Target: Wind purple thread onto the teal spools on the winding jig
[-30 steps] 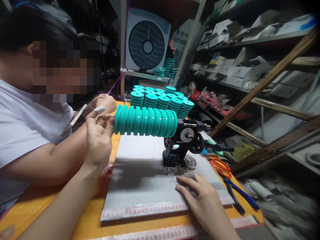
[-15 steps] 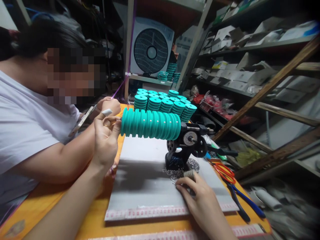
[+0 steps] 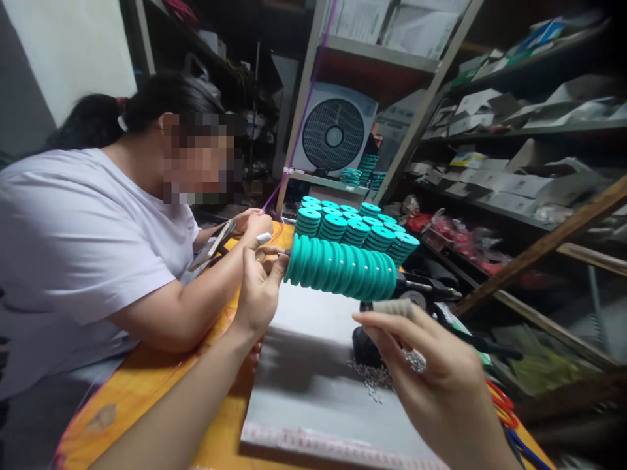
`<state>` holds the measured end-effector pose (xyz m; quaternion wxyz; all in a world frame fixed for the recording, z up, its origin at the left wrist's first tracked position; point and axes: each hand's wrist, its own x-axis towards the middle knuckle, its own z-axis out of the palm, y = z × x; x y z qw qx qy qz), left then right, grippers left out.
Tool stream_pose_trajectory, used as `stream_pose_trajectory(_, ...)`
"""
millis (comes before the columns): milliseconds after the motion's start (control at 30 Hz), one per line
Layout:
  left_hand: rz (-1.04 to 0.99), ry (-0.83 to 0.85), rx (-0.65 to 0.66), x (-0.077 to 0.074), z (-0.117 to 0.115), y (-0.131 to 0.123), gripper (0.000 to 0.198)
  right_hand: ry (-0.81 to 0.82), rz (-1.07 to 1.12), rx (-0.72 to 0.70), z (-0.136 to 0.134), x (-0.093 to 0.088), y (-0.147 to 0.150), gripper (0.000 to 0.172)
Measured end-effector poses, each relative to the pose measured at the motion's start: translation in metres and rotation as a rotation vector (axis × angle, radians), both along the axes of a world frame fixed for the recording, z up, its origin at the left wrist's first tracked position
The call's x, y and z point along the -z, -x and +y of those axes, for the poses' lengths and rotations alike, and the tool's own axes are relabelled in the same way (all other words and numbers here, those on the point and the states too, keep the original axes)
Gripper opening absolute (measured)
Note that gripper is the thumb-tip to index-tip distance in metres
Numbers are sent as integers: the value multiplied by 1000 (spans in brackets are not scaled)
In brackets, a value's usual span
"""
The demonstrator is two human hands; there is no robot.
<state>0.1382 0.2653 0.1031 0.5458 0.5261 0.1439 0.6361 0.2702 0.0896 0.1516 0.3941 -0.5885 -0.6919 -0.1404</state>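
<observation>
A row of green ridged spools sits on a spindle, with small silvery dots in a line along the grooves. My left hand, a white wrap on one finger, is closed on the spindle's tip at the left end of the row. In front of the right end, my right hand pinches thumb and forefinger together, a grey wrap on one finger; what they hold is too small to make out. Below lie loose tiny silver pieces on a grey board. A black hand-cranked winder carries the spindle, partly hidden behind my right hand.
Stacks of green spools stand at the back of the yellow table. A person in a white shirt works at the left. Orange-handled scissors and blue-handled pliers lie at right. A box fan stands behind.
My right hand has risen from the silver pieces on the board toward the spool row. My left hand still grips the spindle tip. The whole view has shifted, with things appearing further right.
</observation>
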Motion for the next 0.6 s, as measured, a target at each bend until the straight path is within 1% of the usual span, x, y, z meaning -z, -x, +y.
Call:
stream_pose_trajectory(100, 24, 9, -14, 0, -1, 1, 37, -148, -14, -6, 22, -27, 10, 14)
stream_pose_trajectory(167, 33, 7, -26, 0, -1, 1, 37, -211, 0, 3, 36, -38, 14, 11)
stream_pose_trajectory(233, 34, 8, -22, 0, -1, 1, 37, -229, 26, -25, 51, -44, 16, 7)
stream_pose_trajectory(333, 41, 16, -20, -1, -1, 1, 36, -240, -3, -88, 71, -45, 17, 7)
stream_pose_trajectory(400, 38, 15, -24, 0, -1, 1, 37, -223, -63, -94, 80, -42, 17, 9)
stream_pose_trajectory(500, 29, 12, -30, 1, -1, 1, 37, -224, -130, -67, 85, -37, 16, 11)
stream_pose_trajectory(600, 32, 8, -32, 3, -1, 0, 35, -244, -158, -54, 85, -36, 16, 11)
